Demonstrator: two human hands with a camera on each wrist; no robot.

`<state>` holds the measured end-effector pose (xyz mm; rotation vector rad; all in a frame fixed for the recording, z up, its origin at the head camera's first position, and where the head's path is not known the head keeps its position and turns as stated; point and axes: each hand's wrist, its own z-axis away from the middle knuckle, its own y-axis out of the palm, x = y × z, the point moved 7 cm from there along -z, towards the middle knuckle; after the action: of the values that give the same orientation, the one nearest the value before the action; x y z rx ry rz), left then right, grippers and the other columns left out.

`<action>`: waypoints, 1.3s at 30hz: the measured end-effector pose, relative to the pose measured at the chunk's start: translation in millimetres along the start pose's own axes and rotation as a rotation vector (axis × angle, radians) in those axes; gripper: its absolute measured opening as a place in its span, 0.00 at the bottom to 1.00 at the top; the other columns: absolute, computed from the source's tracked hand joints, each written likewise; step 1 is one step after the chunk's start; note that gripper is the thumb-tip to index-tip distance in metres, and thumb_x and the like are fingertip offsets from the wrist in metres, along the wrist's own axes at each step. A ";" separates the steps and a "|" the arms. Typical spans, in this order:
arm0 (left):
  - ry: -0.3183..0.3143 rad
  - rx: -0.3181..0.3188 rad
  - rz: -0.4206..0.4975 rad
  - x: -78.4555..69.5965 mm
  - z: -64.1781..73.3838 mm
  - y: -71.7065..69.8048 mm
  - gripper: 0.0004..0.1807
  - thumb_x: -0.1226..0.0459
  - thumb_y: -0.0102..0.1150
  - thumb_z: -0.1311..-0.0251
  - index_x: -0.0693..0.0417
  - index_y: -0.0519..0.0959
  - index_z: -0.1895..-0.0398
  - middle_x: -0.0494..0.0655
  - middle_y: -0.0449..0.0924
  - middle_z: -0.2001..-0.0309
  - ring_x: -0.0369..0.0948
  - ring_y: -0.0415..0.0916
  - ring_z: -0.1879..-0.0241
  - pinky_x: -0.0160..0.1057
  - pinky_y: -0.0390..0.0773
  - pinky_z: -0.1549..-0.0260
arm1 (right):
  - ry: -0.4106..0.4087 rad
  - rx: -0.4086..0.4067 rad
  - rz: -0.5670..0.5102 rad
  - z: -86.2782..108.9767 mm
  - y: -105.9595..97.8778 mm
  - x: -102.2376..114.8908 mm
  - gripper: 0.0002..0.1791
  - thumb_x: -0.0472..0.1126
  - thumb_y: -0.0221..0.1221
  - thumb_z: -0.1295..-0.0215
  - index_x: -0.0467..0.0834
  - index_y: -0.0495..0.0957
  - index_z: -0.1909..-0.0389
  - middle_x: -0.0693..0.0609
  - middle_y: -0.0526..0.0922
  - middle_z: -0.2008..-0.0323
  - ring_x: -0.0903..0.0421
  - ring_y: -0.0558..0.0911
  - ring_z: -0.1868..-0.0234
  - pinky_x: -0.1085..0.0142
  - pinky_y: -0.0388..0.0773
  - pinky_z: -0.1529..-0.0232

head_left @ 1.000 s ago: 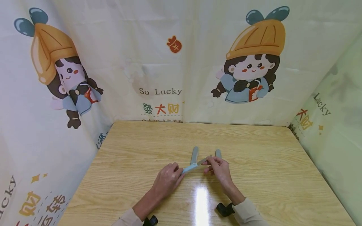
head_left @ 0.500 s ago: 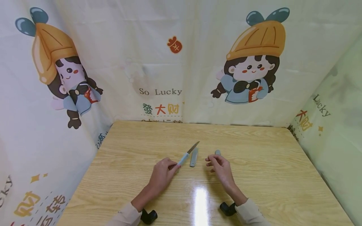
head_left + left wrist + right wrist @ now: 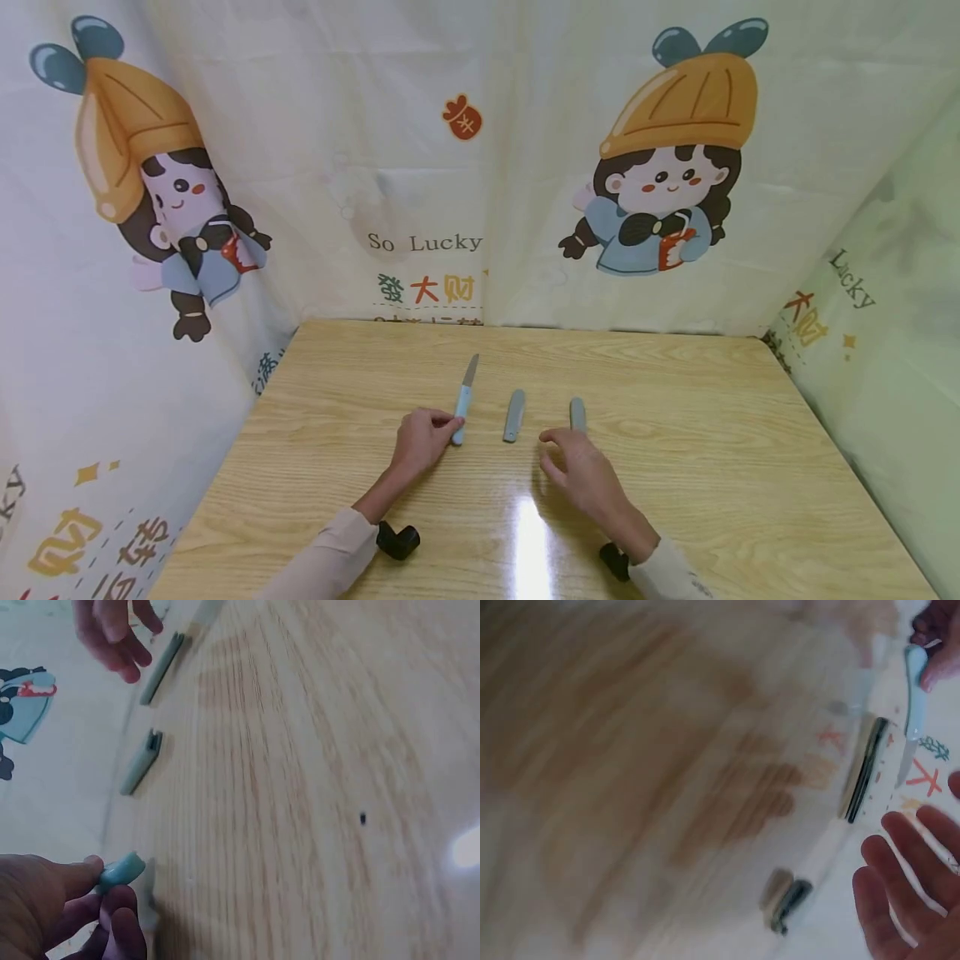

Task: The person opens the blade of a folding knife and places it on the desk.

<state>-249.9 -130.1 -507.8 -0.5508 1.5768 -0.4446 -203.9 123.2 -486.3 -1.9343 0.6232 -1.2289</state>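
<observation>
My left hand point(image 3: 422, 437) pinches the end of the light blue handle of a folding knife point(image 3: 462, 400) between thumb and fingers. Its blade is unfolded and points away from me; in the left wrist view only the butt of the handle point(image 3: 122, 871) shows clearly. Whether the knife touches the table, I cannot tell. To its right lies a grey-green folding knife point(image 3: 514, 416), folded. A second grey-green one point(image 3: 577, 414) lies further right, its near end hidden by my right hand point(image 3: 588, 475). That hand holds nothing, its fingers relaxed and spread in the right wrist view point(image 3: 915, 892).
The wood-grain table point(image 3: 360, 358) ends at a printed cloth curtain point(image 3: 525, 208) at the back and sides. A bright light reflection point(image 3: 532, 542) lies on the near middle of the table. Black camera mounts point(image 3: 397, 540) stick out at both wrists.
The light blue knife has moved left with my left hand and turned from slanting right to pointing almost straight away. My right hand has let go of its blade and drawn back slightly.
</observation>
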 end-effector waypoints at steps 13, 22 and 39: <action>-0.024 0.016 -0.042 7.7 -11.6 -1.7 0.09 0.62 0.72 0.39 0.60 0.88 0.71 0.38 0.81 0.82 0.33 0.78 0.82 0.35 0.75 0.82 | -0.209 0.225 0.247 16.3 20.8 18.0 0.28 0.54 0.67 0.34 0.35 0.81 0.43 0.38 0.76 0.36 0.37 0.75 0.37 0.45 0.77 0.45; 0.020 0.006 -0.128 7.8 -13.7 -4.5 0.10 0.61 0.70 0.37 0.59 0.89 0.71 0.37 0.80 0.84 0.32 0.76 0.84 0.35 0.75 0.83 | -0.150 0.277 0.207 16.8 27.6 15.4 0.30 0.56 0.66 0.34 0.36 0.81 0.43 0.38 0.73 0.33 0.38 0.71 0.33 0.44 0.77 0.45; 0.349 -0.012 -0.360 -53.2 -15.6 23.1 0.16 0.58 0.68 0.34 0.60 0.84 0.52 0.48 0.79 0.60 0.45 0.78 0.62 0.45 0.80 0.65 | -0.124 0.173 0.166 7.6 12.9 12.6 0.21 0.47 0.62 0.28 0.38 0.81 0.43 0.44 0.78 0.38 0.45 0.75 0.37 0.49 0.80 0.49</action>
<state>-265.2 -80.8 -477.2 -0.8035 1.8165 -0.8395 -191.8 108.8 -491.8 -1.7618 0.5808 -1.0171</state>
